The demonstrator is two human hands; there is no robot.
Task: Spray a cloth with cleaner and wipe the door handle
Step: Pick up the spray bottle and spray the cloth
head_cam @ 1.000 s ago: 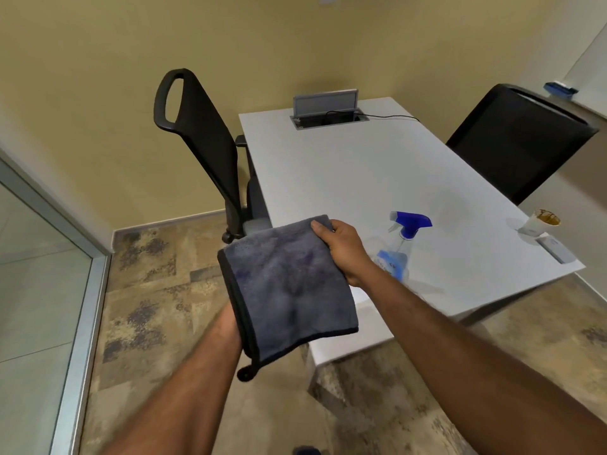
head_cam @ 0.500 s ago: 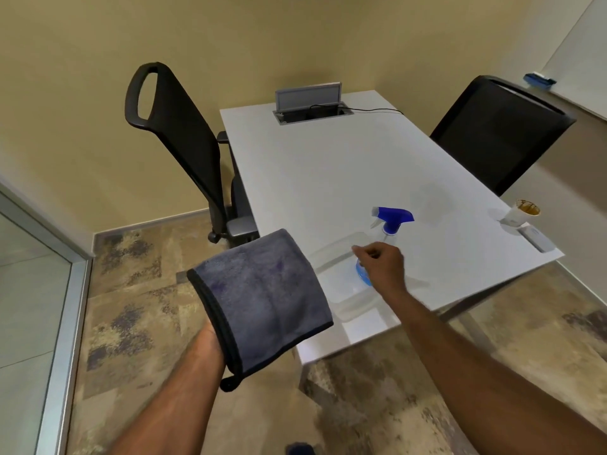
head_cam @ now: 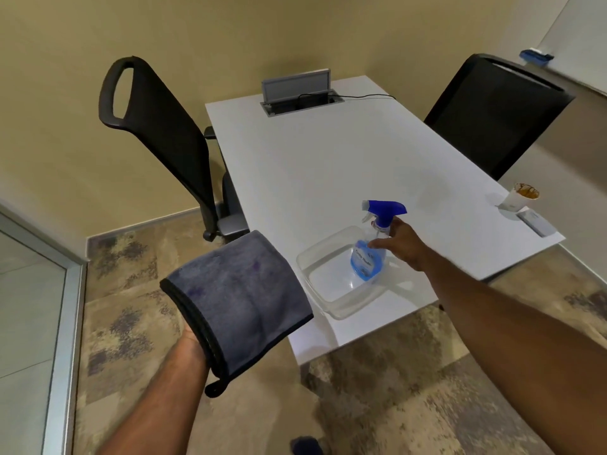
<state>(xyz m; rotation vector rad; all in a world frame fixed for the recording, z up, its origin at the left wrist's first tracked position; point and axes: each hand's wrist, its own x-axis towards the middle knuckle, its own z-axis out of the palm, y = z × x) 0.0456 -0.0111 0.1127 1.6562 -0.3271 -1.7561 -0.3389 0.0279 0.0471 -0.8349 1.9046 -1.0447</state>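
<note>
A folded grey cloth (head_cam: 239, 300) with a black hem lies over my left hand (head_cam: 190, 343), held out flat above the floor left of the table; the cloth hides most of that hand. A clear spray bottle (head_cam: 369, 257) with blue liquid and a blue trigger head stands in a clear plastic tub (head_cam: 325, 302) near the front edge of the white table (head_cam: 328, 165). My right hand (head_cam: 404, 246) is at the bottle's right side, thumb on its front and fingers round its neck. No door handle is in view.
Black office chairs stand at the table's left (head_cam: 157, 133) and far right (head_cam: 492, 113). A paper cup (head_cam: 522, 197) and a small grey remote (head_cam: 537, 224) sit at the right edge, a cable box (head_cam: 299, 93) at the far end. A glass partition frame (head_cam: 65, 323) runs along the left.
My right hand let go of the cloth, moved right and forward to the spray bottle and closed around it. The cloth stays on my left hand, now lower and further left.
</note>
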